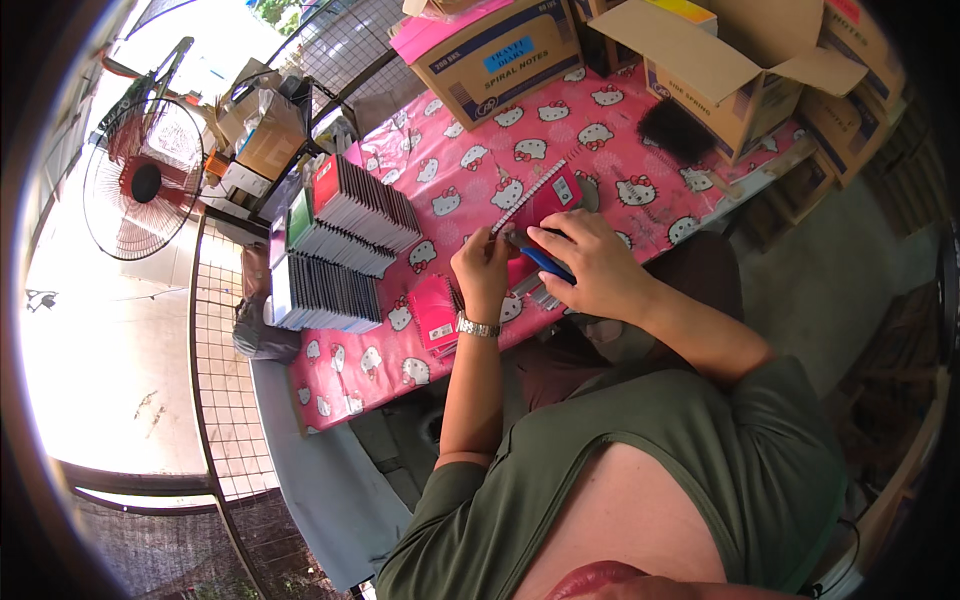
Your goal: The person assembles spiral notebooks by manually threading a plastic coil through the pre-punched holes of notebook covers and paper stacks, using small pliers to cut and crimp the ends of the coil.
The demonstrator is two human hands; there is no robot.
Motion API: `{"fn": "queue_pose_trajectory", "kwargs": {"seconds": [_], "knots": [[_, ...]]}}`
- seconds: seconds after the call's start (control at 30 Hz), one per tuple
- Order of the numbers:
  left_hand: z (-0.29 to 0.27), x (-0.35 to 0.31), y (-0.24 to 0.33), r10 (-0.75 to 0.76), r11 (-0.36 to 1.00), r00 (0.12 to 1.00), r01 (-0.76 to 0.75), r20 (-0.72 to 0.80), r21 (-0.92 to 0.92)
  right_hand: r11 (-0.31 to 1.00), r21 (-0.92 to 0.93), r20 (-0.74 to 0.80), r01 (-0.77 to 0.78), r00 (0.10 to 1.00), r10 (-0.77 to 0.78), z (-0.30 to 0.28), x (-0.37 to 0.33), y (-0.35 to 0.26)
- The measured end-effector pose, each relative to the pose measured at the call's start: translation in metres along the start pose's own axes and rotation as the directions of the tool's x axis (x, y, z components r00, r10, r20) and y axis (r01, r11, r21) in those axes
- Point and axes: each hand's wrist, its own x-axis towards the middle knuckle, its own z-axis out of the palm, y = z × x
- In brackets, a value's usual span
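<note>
A pink spiral notebook [548,208] with a white coil along its edge lies on the table in front of me. My left hand [482,268], a metal watch on its wrist, pinches the near end of the coil. In my right hand [598,262] is a pair of blue-handled pliers [545,263], its jaws at that same coil end. The fingers partly cover the jaws, so what they grip is hidden. Left of the notebook, beside my left wrist, rests a small stack of pink spiral notebooks [434,312].
Tall stacks of spiral notebooks [335,255] stand on the left of the pink patterned tablecloth [530,150]. Cardboard boxes sit at the back, one closed [500,70] and one open [715,90]. A black bristly thing [676,130] lies near the open box. A fan [145,182] stands far left.
</note>
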Motion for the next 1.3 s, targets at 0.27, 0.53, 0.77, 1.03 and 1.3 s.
{"fn": "queue_pose_trajectory", "kwargs": {"seconds": [0.27,0.53,0.77,1.03,1.3], "knots": [[0.001,-0.005,-0.029,0.141,0.990,0.988,-0.143,-0.061,-0.017,0.902,0.392,0.077,-0.180,0.984,0.163,0.007,-0.006,0.010],[0.005,-0.006,-0.021,0.184,0.983,0.977,-0.182,-0.112,0.029,0.971,0.231,-0.011,-0.053,0.998,0.057,0.002,-0.004,0.009],[0.004,-0.009,-0.011,0.342,0.924,0.922,-0.296,-0.180,0.241,0.269,0.651,0.650,-0.710,0.704,0.286,0.001,0.004,0.016],[-0.075,-0.052,-0.074,-0.362,0.837,0.809,0.064,-0.464,-0.543,0.815,0.379,0.068,-0.437,0.892,0.447,0.006,-0.035,0.087],[-0.107,-0.119,-0.145,-0.378,0.707,0.724,0.628,-0.576,0.326,0.894,-0.092,0.033,-0.439,0.896,0.443,0.098,-0.102,0.188]]}}
